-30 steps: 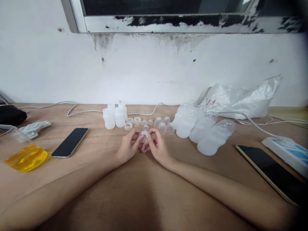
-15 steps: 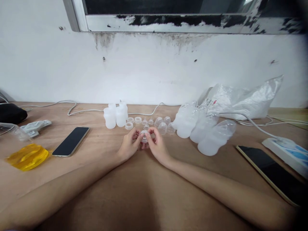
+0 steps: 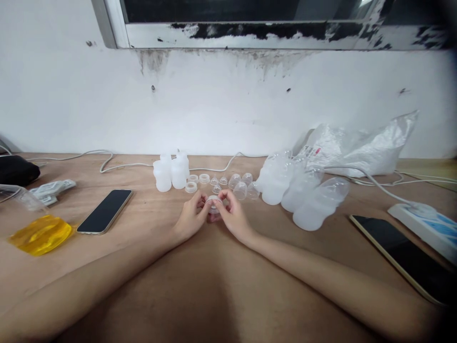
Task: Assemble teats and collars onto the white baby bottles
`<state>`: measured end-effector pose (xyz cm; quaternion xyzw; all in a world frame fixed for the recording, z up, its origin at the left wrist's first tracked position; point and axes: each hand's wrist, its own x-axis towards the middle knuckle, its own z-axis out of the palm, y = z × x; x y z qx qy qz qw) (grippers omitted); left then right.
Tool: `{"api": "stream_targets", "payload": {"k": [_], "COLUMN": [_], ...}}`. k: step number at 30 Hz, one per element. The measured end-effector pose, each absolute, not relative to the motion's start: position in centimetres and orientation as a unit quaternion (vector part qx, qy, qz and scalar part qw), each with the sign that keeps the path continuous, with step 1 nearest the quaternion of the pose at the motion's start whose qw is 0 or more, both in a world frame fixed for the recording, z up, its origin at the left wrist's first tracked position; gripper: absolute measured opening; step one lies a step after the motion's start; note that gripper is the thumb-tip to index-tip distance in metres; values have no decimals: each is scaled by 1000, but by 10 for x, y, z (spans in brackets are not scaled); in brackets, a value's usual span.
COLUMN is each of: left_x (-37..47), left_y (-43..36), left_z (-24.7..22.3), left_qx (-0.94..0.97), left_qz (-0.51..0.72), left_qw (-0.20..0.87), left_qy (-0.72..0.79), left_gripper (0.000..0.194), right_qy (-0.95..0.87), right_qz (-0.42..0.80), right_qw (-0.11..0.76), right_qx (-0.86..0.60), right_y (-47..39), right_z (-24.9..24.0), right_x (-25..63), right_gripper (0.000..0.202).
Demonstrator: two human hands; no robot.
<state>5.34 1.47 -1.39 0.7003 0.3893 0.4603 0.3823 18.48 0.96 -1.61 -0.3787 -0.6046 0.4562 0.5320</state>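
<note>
Between my fingertips is a small translucent ring (image 3: pixel 214 206), gripped from both sides. My left hand (image 3: pixel 193 214) pinches its left side, and my right hand (image 3: pixel 233 214) pinches the right. Just beyond the hands lie several loose white rings (image 3: pixel 191 186), small clear nipples (image 3: pixel 214 182) and clear domed caps (image 3: pixel 240 191). Frosted white bottles (image 3: pixel 163 175) stand behind and to the left. More bottles with clear domed tops (image 3: pixel 310 215) are grouped on the right.
A phone (image 3: pixel 104 211) and a bag of yellow material (image 3: pixel 41 234) lie left on the wooden table (image 3: pixel 178 295). At right are a larger phone (image 3: pixel 396 255), a power strip (image 3: pixel 424 228) and a plastic bag (image 3: pixel 357 148). White cables (image 3: pixel 228 164) run along the wall.
The fingers have shifted slightly around the ring, which both hands still hold. The objects on the table have kept their places.
</note>
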Motion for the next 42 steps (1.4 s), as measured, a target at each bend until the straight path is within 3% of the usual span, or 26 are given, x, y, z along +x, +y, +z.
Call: {"api": "stream_targets", "payload": {"k": [6, 24, 30, 35, 38, 42], "left_x": [50, 51, 48, 46, 43, 29], "left_y": [15, 10, 10, 13, 11, 16], "left_z": [-16, -13, -12, -15, -11, 5], "left_qx": [678, 710, 719, 731, 767, 812], "left_qz": [473, 480, 475, 470, 459, 448], "left_qw": [409, 314, 242, 212, 184, 125], "left_qy": [385, 408, 446, 448, 409, 352], "left_gripper": [17, 12, 6, 5, 12, 43], "right_qy": [-599, -625, -581, -507, -496, -499], "right_qz": [492, 426, 533, 634, 647, 629], "right_qw": [529, 528, 529, 504, 495, 503], "right_qx": [-346, -386, -315, -296, -300, -320], "right_y": [8, 7, 7, 10, 11, 13], "right_z": [-14, -18, -12, -10, -11, -11], "right_x": [191, 189, 189, 190, 194, 200], "right_gripper": [23, 16, 29, 25, 28, 33]}}
